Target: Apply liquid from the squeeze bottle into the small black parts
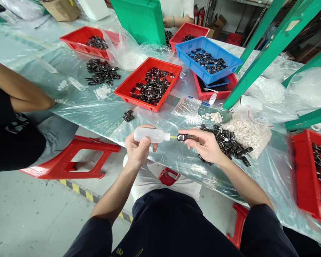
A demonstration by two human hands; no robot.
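My left hand (139, 149) is wrapped round a translucent white squeeze bottle (149, 135), which lies sideways with its thin yellowish nozzle pointing right. The nozzle tip meets, or nearly meets, a small black part with a shiny metal-like face (184, 137). Between thumb and fingers, my right hand (205, 144) pinches that black part. Just beyond my right hand is a loose pile of similar black parts (230, 142). A few more black parts (127, 115) sit together on the table, left of the bottle and farther back.
A red tray (118, 93) of black parts stands ahead, with a blue tray (180, 53) behind it on the right. Small white pieces (246, 130) fill a plastic bag at right. A green post (273, 53) rises there. Another person's arm (24, 87) is at left.
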